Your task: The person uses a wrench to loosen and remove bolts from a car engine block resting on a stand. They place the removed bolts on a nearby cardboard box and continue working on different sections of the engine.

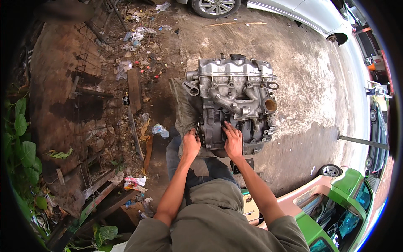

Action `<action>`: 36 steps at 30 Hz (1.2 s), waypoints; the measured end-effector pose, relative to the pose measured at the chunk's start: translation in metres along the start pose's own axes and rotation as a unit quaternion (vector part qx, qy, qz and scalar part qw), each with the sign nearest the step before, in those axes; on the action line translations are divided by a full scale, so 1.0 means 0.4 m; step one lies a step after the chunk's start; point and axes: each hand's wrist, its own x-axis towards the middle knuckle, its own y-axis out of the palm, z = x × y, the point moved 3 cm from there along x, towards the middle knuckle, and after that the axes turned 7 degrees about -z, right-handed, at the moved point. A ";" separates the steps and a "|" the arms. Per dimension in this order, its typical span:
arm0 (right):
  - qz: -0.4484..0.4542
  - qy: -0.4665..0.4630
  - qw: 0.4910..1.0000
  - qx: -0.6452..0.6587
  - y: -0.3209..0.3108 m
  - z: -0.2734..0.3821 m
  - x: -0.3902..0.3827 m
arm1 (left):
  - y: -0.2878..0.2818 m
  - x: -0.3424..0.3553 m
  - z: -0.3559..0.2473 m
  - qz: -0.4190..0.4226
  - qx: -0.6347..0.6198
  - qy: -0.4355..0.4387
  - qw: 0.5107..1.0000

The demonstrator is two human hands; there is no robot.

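A grey metal engine (235, 77) stands in front of me, with its valve cover on the far side and a cast manifold (235, 101) across its middle. At the engine's near left edge, my left hand (191, 145) is closed around a thin, shiny metal tool (198, 127). The tool's tip points up along the block's side; its exact kind is too small to tell. My right hand (233, 142) rests on the dark engine block (216, 130), its fingers stretched out over the surface.
A cloth (181, 107) lies under the engine's left side. Litter and a wooden plank (134, 90) are strewn on the ground to the left. A silver car (294, 14) stands at the far side, and a green vehicle (310, 227) at the near right.
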 end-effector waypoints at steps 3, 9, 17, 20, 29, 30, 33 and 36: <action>0.002 0.002 1.000 -0.003 0.003 -0.001 -0.001 | -0.055 0.041 -0.022 -0.008 0.062 0.037 0.997; -0.004 0.001 1.000 -0.002 0.001 0.002 0.000 | -0.104 0.187 -0.070 -0.013 -0.027 0.048 0.998; 0.016 0.018 1.000 -0.013 -0.004 0.010 0.006 | 0.070 0.285 0.116 0.010 -0.301 -0.263 0.917; 0.018 0.019 1.000 -0.016 -0.005 0.011 0.007 | 0.126 0.253 0.206 0.048 -0.395 -0.382 0.834; 0.023 0.019 0.999 -0.018 -0.005 0.010 0.005 | 0.122 0.107 0.261 0.022 -0.557 -0.427 0.712; 0.025 0.022 0.999 -0.020 -0.005 0.010 0.005 | 0.104 0.103 0.250 0.062 -0.471 -0.377 0.796; 0.013 0.017 1.000 -0.007 -0.007 0.011 0.007 | 0.089 0.086 0.182 0.067 -0.375 -0.232 0.895; 0.008 0.012 1.000 -0.010 -0.006 0.012 0.007 | 0.089 0.084 0.127 0.045 -0.373 -0.160 0.913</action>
